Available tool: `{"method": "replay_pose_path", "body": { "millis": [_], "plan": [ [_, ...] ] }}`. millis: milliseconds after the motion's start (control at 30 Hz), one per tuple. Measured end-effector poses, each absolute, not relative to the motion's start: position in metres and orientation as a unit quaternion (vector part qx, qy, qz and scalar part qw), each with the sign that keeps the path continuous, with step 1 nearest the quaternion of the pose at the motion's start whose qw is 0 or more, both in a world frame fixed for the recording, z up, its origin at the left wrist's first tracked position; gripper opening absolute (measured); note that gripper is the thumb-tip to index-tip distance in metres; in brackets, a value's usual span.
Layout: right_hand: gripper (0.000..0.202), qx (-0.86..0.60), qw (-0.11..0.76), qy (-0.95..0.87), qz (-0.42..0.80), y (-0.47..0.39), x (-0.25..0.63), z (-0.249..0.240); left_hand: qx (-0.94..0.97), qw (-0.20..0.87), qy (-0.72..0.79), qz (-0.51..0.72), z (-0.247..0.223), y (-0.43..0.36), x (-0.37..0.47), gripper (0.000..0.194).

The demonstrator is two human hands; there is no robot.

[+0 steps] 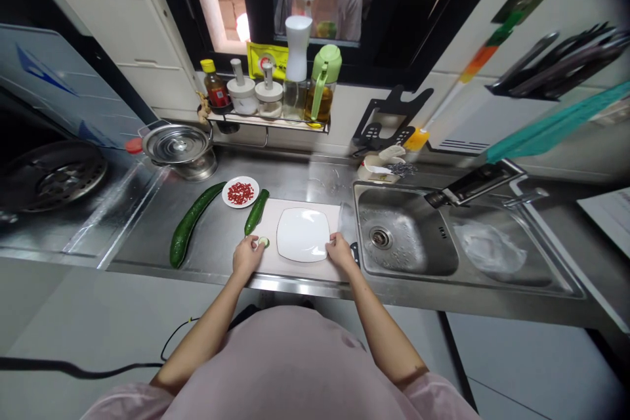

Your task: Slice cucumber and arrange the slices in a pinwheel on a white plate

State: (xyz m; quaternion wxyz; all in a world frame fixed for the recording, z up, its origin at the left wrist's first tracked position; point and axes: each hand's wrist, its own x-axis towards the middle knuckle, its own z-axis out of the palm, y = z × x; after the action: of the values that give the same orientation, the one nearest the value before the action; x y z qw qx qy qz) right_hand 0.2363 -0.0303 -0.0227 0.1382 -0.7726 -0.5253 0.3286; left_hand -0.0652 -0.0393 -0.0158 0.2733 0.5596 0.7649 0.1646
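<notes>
My left hand (pixel 245 258) is closed, its fingertips at a small cut cucumber piece (pixel 264 242) with a pale round face, over the left edge of the white cutting board (pixel 275 269). With my right hand (pixel 339 251) I grip the right rim of a white squarish plate (pixel 302 235), which is over the board. Just above my left hand is a shorter cucumber (pixel 256 211). A kitchen knife (pixel 355 252) is beside my right hand, its black handle toward the counter's front and part of it hidden.
A long cucumber (pixel 193 226) and a small white dish (pixel 251 200) of chopped red pieces are to the left. A steel pot (pixel 199 167) stands behind them. The sink (pixel 408 236) is on the right under a faucet (pixel 475 184). A seasoning rack (pixel 275 123) hangs at the back.
</notes>
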Motion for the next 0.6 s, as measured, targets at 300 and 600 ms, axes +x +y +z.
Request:
{"method": "replay_pose_path", "body": {
  "millis": [300,600],
  "plan": [
    [0.029,-0.779,0.110,-0.570,0.236,-0.038,0.227,0.008,0.588,0.230,0.759,0.158,-0.008,-0.043,-0.061,0.027],
    [0.023,-0.692,0.196,-0.640,0.270,-0.044,0.188,0.035,0.529,0.334,0.729,0.278,0.004,-0.036,-0.053,0.025]
  ]
}}
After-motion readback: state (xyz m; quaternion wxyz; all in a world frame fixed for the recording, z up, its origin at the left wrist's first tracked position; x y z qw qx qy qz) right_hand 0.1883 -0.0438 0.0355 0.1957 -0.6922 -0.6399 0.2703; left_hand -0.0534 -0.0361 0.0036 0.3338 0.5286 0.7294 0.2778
